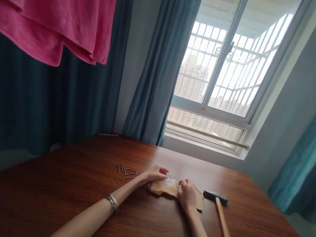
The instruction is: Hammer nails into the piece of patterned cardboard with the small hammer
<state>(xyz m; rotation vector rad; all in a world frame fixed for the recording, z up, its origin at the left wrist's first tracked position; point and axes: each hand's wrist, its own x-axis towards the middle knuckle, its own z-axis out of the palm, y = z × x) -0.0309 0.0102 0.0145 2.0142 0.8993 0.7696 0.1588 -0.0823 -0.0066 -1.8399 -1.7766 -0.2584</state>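
Note:
A worn, mottled board, pale and orange with a ragged near edge, lies on the wooden table under both hands. One or two thin nails stand upright on it. Beside them is my left hand, its fingers curled together over the board's left part; whether they pinch anything is too small to see. My right hand is closed over the board's right part, knuckles up. Several loose nails lie left of my left hand. To the right rests a hammer with a black head and a long wooden handle.
The brown table runs back towards a barred window. Blue curtains hang at the back and on both sides. A pink cloth hangs at the upper left. A thin strip lies at the table's far left corner.

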